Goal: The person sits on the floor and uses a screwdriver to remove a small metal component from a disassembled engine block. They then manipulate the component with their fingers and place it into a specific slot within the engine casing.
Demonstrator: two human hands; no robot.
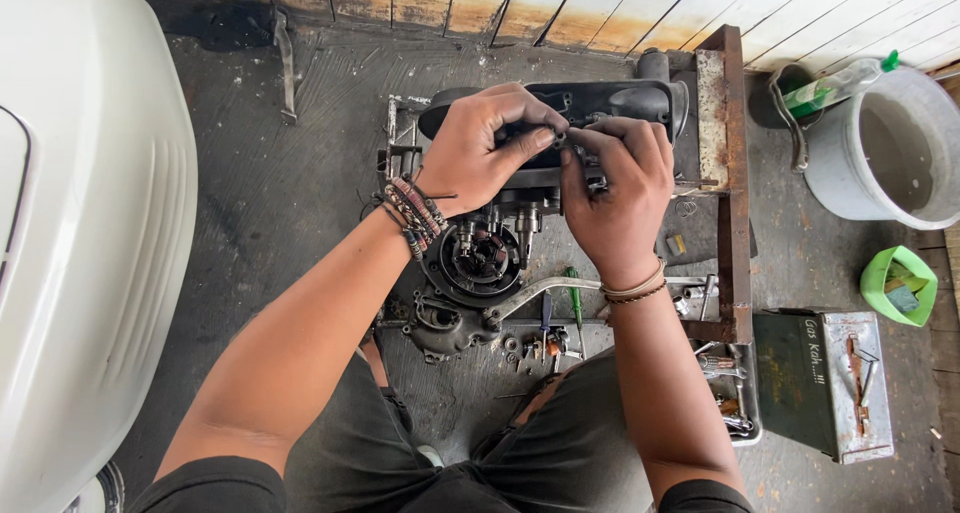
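Dark floor, engine [480,263] under both hands [560,163]

The dark floor [290,193] carries an engine [480,263] in the middle, a grey bucket [885,153] far right, a green cup [898,285] and a metal box [822,378] near right.

— Soft, even daylight, brightest toward one o'clock on the pale planks [700,8]. No hard shadows.
— Mild glare at nine o'clock on the white panel [80,223]. Sharp at centre, slightly bowed toward the edges.
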